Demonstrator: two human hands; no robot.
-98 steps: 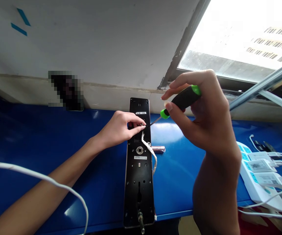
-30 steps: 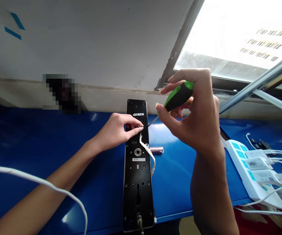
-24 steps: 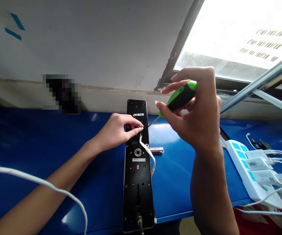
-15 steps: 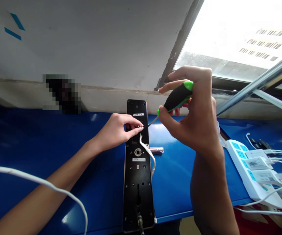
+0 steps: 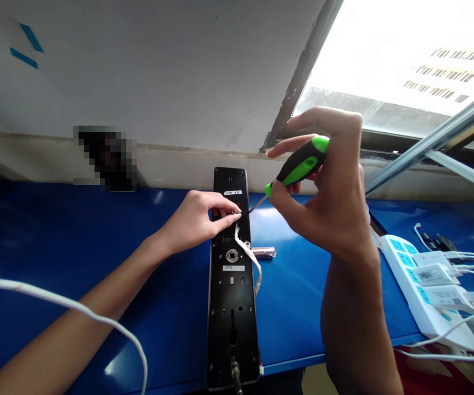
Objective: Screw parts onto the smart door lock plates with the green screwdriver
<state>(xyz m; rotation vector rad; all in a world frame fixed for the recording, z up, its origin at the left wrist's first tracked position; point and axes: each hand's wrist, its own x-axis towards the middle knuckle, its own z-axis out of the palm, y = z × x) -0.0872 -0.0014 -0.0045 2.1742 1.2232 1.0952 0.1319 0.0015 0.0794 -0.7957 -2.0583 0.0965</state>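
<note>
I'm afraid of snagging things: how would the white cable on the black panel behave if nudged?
The white cable probably flexes easily, since it curves across the black panel. Its bends also make rolling unlikely.

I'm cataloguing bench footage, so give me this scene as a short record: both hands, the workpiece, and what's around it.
Left hand: fingertips pinched at a small metal part
Right hand: gripping a green-and-black screwdriver
Screwdriver tip: near the left fingertips; contact unclear
Workpiece: long black panel on a blue table
Cable: white, crossing the panel's right edge
Far right: power strip with white plugs
</note>
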